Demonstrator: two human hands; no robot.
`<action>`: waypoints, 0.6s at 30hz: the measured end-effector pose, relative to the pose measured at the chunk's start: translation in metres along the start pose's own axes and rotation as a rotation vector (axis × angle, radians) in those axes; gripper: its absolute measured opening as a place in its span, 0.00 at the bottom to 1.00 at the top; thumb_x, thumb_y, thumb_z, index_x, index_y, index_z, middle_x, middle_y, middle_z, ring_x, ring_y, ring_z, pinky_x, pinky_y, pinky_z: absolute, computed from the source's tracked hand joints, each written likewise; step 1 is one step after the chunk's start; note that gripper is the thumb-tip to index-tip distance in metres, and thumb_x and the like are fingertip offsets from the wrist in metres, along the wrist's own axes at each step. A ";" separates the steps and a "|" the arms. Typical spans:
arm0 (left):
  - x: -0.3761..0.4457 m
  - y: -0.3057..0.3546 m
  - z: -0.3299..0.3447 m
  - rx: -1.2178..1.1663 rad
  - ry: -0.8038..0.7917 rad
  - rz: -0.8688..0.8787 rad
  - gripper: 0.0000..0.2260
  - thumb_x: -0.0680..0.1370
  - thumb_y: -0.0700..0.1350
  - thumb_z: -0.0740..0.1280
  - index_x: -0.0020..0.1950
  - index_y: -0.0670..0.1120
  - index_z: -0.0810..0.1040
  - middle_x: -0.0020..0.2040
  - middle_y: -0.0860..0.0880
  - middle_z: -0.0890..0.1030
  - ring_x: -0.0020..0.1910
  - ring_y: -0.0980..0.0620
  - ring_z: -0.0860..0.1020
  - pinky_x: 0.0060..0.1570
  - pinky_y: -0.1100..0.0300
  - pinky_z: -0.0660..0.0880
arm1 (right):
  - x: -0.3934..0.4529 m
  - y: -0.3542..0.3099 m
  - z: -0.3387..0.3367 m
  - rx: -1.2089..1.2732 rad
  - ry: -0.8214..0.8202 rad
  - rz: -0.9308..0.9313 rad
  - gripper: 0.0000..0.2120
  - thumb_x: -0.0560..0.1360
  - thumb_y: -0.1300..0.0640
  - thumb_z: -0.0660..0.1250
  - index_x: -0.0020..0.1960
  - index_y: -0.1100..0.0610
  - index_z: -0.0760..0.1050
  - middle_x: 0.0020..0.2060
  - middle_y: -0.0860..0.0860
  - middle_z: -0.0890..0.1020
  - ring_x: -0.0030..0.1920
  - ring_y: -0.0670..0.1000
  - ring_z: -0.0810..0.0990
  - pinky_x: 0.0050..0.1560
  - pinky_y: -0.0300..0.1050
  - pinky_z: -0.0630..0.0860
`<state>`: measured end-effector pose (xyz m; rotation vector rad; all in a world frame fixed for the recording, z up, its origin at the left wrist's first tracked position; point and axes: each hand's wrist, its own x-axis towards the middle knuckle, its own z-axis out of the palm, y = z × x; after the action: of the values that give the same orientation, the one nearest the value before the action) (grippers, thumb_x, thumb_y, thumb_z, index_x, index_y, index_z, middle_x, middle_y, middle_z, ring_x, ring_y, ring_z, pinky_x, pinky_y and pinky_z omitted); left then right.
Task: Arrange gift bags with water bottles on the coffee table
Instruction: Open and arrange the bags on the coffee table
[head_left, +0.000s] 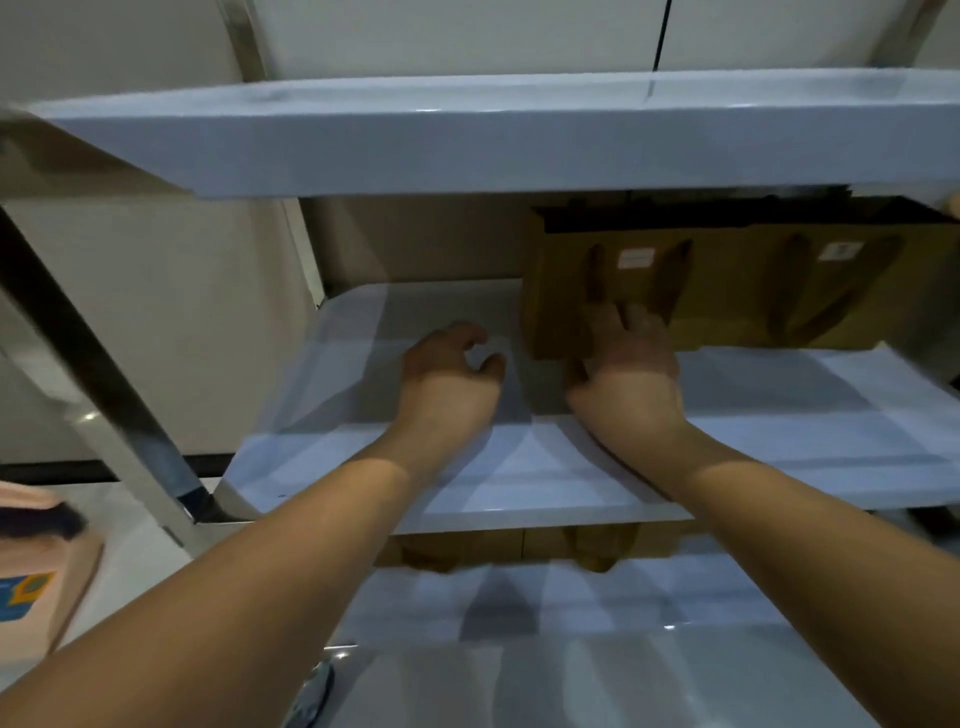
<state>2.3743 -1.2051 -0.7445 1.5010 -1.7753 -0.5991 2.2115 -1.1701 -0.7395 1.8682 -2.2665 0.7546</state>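
Observation:
Two brown paper gift bags stand side by side at the back right of a white middle shelf (805, 415). The nearer bag (561, 291) has a white label and dark handles; the second bag (831, 291) is to its right. My right hand (628, 364) reaches to the nearer bag, its fingers straight and touching the bag's front by the handle. My left hand (447, 374) hovers over the shelf left of that bag, fingers loosely curled and holding nothing. No water bottle is in view.
A white upper shelf (467, 145) overhangs the bags. Under the middle shelf, more brown bags (519, 545) peek out on a lower shelf. Metal frame legs (93, 374) slant at the left. A pink carton (36, 571) sits on the floor at the lower left.

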 end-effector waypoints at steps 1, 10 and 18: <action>0.004 0.006 0.005 -0.019 -0.009 -0.006 0.16 0.80 0.49 0.69 0.67 0.49 0.77 0.65 0.49 0.79 0.64 0.49 0.76 0.56 0.66 0.66 | 0.007 0.004 0.000 -0.016 0.012 0.035 0.26 0.76 0.57 0.70 0.71 0.56 0.66 0.67 0.58 0.71 0.65 0.61 0.69 0.62 0.51 0.69; 0.028 0.053 0.028 -0.086 -0.032 -0.092 0.20 0.81 0.57 0.64 0.66 0.44 0.76 0.62 0.43 0.81 0.64 0.42 0.76 0.59 0.57 0.70 | 0.016 0.023 0.005 -0.057 -0.247 0.098 0.12 0.79 0.49 0.65 0.60 0.52 0.74 0.53 0.55 0.80 0.60 0.60 0.76 0.56 0.51 0.71; 0.055 0.068 0.049 -0.611 -0.074 -0.254 0.51 0.53 0.82 0.66 0.68 0.53 0.75 0.61 0.50 0.82 0.58 0.44 0.81 0.59 0.41 0.77 | -0.036 0.048 -0.009 0.039 0.446 -0.406 0.09 0.69 0.59 0.71 0.34 0.56 0.73 0.30 0.53 0.78 0.38 0.59 0.74 0.45 0.51 0.66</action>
<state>2.2906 -1.2491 -0.7126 1.2774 -1.2834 -1.2117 2.1730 -1.1279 -0.7601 1.8554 -1.5567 1.0214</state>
